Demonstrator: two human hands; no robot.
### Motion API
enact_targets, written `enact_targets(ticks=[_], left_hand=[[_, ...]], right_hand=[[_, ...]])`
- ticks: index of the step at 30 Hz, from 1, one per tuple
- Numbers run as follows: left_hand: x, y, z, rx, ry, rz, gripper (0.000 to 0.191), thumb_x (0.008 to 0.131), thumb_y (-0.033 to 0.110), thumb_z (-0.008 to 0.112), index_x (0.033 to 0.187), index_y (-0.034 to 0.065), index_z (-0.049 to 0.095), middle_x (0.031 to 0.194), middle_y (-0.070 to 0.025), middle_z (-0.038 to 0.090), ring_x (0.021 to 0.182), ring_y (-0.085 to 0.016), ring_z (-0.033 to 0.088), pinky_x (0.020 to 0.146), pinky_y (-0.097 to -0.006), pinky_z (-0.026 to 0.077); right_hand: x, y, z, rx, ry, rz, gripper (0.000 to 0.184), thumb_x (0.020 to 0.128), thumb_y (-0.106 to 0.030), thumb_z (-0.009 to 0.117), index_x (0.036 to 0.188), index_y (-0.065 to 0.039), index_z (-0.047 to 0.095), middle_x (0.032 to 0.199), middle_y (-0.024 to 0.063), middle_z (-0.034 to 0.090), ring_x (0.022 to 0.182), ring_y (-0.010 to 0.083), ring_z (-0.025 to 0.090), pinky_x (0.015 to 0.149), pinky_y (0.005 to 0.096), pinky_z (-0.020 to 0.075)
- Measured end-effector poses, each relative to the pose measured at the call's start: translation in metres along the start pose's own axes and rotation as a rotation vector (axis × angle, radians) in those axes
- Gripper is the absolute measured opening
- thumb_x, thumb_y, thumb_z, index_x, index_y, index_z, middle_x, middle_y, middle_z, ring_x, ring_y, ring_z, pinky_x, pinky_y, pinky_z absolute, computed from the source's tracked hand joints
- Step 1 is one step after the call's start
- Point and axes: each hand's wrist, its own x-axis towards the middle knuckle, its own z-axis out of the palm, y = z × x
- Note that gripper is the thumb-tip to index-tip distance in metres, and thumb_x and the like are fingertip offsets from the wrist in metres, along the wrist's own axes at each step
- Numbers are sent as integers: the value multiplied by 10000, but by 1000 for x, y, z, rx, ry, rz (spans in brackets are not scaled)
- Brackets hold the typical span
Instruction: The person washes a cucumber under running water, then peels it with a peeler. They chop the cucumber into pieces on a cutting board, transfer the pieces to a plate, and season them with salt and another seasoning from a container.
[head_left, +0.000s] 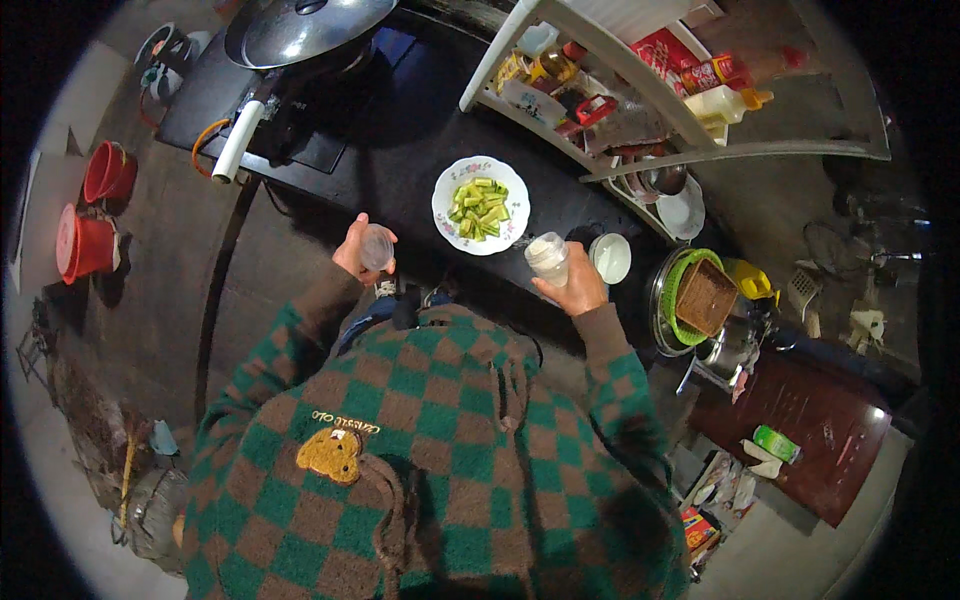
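Observation:
My left hand (354, 252) holds a round, translucent plastic lid (376, 247) off the counter's front edge. In my right hand (581, 281) is a clear jar (548, 256) with pale contents, tilted, its top facing away from me. A white floral plate (446, 169) with cut green vegetable pieces (480, 208) stands on the dark counter, between and beyond my hands. Just right of the jar sits a small white bowl (611, 259).
A lidded wok (307, 34) with a white handle (240, 142) rests on the stove at the upper left. A white shelf rack (645, 157) holds bottles and packets. On the right are a green basket (675, 300), a brown basket (706, 298) and a steel pot (726, 352). Red buckets (94, 244) stand at left.

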Motion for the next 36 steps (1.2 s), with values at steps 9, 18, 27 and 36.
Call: enact_targets(ticks=[9,18,27,36], left_hand=[[1,1,11,54,-43,-41,626,901,615,201,948,98,551,617,-137,586,323,-118,266,322,-256,195],[-1,5,11,84,-33,-9,658,891,636,185,950,82,537,604,-122,589,326,-108,297,324,-245,216],[-8,21,30,211,-2,84,586,932,554,217,962,57,526,617,-97,578,447,-139,451,442,-264,367],[-23,87,131,1508,128,800,451,883,488,474,940,41,503,773,-191,589,645,-370,601,556,-438,485]], right_hand=[[14,-10,-5,120,131,-23,644,656,-273,797,1117,-24,423,999,200,590,936,370,591,774,411,475],[28,-32,-8,154,154,-50,662,656,-273,801,1139,-34,417,1022,197,592,944,353,600,781,414,481],[28,-43,-4,821,365,-46,742,613,-167,815,1209,-27,396,1145,146,557,1044,251,565,898,367,451],[26,-113,4,446,61,-281,706,621,-219,808,1172,-4,422,1048,200,561,992,380,547,842,404,455]])
